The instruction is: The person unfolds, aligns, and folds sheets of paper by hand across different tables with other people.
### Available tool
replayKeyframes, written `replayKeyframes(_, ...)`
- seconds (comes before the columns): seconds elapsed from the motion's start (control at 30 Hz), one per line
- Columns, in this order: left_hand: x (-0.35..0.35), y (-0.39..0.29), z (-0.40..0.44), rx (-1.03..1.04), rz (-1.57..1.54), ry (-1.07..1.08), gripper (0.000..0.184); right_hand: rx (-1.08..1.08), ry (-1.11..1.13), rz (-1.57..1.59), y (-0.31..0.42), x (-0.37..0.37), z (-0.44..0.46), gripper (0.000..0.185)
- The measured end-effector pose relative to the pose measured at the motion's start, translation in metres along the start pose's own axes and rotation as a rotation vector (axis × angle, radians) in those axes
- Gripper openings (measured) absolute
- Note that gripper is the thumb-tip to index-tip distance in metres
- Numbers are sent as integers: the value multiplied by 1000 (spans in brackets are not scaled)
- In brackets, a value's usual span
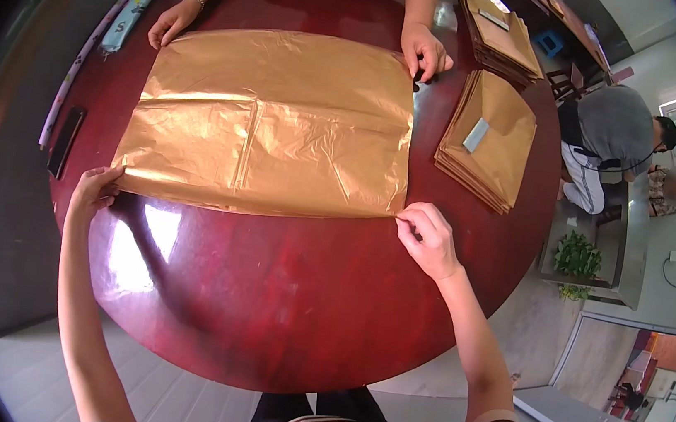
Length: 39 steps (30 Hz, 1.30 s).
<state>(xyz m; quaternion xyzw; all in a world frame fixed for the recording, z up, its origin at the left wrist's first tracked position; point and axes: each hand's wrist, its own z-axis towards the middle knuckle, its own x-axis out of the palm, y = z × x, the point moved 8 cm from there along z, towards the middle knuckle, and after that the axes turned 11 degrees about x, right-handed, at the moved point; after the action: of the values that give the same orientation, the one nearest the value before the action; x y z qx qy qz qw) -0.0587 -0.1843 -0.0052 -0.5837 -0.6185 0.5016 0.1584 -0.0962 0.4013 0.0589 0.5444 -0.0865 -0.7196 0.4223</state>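
A large sheet of creased golden paper point(303, 149) is spread over the dark red round table point(295, 298), with fold lines across its middle. My left hand point(95, 188) pinches its near left corner between thumb and fingers. At the near right corner, my right hand point(429, 236) grips the sheet's edge in a pinch. Across the table, another person's hand point(174, 23) rests at the far left corner, and that person's other hand point(424, 52) is at the far right corner.
Two stacks of folded brown paper, a nearer stack point(492, 141) and a farther stack point(504, 34), lie on the right, each with a small pale bar on top. A phone point(67, 142) and patterned rolls point(140, 9) lie left. A seated person point(614, 130) is beyond.
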Motion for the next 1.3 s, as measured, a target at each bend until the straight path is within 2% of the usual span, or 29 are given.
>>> replayKeyframes(0.07,0,1,-1,-13,-4,12,26,89,5,60,-6,-1,2,17)
replayKeyframes(0.23,-3,3,6,-40,-58,70,25,98,13,77,-8,-6,4,16)
replayKeyframes(0.33,-3,-3,4,-28,-67,10,25,75,35,72,-7,-8,11,16)
replayKeyframes(0.37,-3,-4,7,-32,-89,80,26,73,21,60,-5,-11,15,15)
replayKeyframes(0.6,-4,-29,1,-75,-42,8,28,74,9,82,-9,-24,39,14)
replayKeyframes(0.73,-6,-41,6,-68,-152,50,24,79,2,104,-9,-36,54,11)
replayKeyframes(0.77,-10,-45,7,-88,-149,4,22,87,6,108,-9,-39,58,10)
replayKeyframes(1.0,-3,-105,25,-14,-201,44,23,65,-43,126,-13,-72,107,8)
replayKeyframes(1.17,-2,-158,49,38,-261,-43,20,-81,-161,72,-9,-104,163,9)
replayKeyframes(1.3,-2,-188,78,42,-344,-88,22,-73,-170,62,-19,-120,211,9)
